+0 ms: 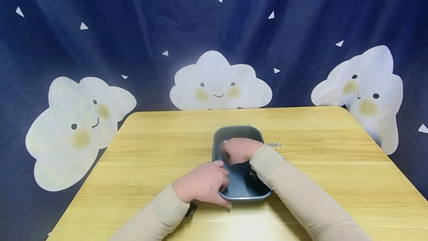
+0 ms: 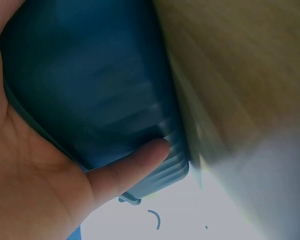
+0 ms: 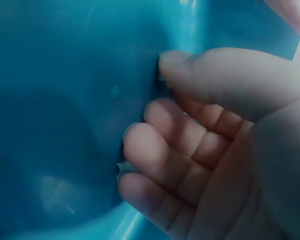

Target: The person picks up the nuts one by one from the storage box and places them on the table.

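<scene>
A deep blue-grey plastic bin [image 1: 244, 195] stands on the table. My left hand [image 1: 205, 182] grips its near left corner, fingers over the rim and thumb [image 2: 135, 165] along the ribbed outer wall. Inside the bin is my right hand [image 1: 241, 150], near the far left side. Its fingers [image 3: 145, 147] curl toward the thumb against the blue plastic. A small pale, translucent piece [image 3: 123, 169] shows between two fingertips, and another bit peeks out under the thumb; their kind is unclear. Beside this hand, small shiny clear pieces [image 1: 225, 142] lie in the bin.
Several small clear, shiny pieces [image 1: 274, 145] lie on the wooden table [image 1: 150, 148], right of the bin. Behind the table hangs a dark blue curtain [image 1: 147, 18] with smiling white clouds.
</scene>
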### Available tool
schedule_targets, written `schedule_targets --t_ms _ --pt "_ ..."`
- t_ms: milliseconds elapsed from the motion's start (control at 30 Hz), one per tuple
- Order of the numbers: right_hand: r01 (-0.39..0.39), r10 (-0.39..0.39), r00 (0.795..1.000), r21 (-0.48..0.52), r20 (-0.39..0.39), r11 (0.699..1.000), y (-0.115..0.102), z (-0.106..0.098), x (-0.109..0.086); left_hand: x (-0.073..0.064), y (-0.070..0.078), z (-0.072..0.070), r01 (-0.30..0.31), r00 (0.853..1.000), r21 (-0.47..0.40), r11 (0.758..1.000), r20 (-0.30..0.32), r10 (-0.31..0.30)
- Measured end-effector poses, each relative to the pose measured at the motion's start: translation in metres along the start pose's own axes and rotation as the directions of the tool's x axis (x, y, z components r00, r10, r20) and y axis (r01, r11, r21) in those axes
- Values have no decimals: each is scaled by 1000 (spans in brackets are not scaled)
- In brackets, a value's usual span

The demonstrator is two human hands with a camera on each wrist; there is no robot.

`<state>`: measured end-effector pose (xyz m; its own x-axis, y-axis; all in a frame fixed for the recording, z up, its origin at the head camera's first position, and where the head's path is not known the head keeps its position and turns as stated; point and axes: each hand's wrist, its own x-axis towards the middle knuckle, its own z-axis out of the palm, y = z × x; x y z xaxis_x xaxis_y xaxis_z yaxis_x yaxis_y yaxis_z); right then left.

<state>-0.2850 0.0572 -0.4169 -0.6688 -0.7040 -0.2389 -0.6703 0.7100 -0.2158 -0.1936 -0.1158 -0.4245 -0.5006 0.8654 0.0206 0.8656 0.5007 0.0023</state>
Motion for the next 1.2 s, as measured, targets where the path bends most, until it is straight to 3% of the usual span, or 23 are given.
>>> schedule_targets --t_ms 367,633,967,1200 --pt "-16 17 1000 -42 20 999 -2 -3 -1 -1 -2 0 -11 1000 7 1000 -11 11" --pt "-13 13 1000 10 10 1000 2 -7 -5 -1 -1 -1 -19 1000 10 1000 -14 19" --pt "83 -73 994 132 -79 988 10 -16 -10 -1 0 -3 -18 1000 15 1000 -13 19" --pt "104 -72 979 165 -190 981 16 -25 -21 0 0 -2 -26 999 9 1000 -19 26"
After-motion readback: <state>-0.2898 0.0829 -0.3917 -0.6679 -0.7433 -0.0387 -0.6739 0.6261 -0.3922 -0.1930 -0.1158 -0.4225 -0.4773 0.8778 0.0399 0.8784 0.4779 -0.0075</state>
